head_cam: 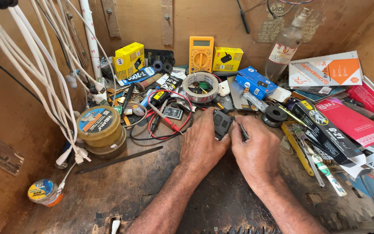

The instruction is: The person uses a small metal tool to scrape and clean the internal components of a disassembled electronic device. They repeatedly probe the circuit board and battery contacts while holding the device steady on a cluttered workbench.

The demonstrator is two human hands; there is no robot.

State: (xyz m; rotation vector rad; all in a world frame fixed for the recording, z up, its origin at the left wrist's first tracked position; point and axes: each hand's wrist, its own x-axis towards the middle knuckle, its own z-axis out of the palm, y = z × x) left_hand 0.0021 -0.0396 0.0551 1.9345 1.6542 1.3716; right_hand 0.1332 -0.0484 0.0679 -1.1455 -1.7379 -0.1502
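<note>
Here, nearest first, as I read it through the head camera:

Workbench: I see a dark, stained wooden bench top (152,182), with both forearms coming in from the lower edge.
Left hand: my left hand (202,145) lies palm down, its fingers curled onto a small black boxy part (221,124) and pinning it at its left side; the grip looks closed on it.
Right hand: my right hand (256,151) lies just beside the left, fingers pinched shut around a thin dark-tipped tool (242,131) whose tip points at the black part's right edge.
Black part: it sits on the bench between the two hands, just ahead of the knuckles.
Left of the hands: a long flat dark strip (117,160) lies on the bench, with a round adhesive tin (99,129) behind it and a small tape roll (44,192) near the corner.
Ahead: red and black probe leads (169,123) loop just beyond the left hand; a clear tape ring (201,86) lies further back.
Right side: a long black carton (325,132) and a red packet (351,121) lie well apart from the hands.
Back wall: a yellow multimeter (201,54) leans upright between two yellow boxes (129,59), and a clear bottle (285,47) leans to its right.
Far left: white cables (35,73) hang down.
</note>
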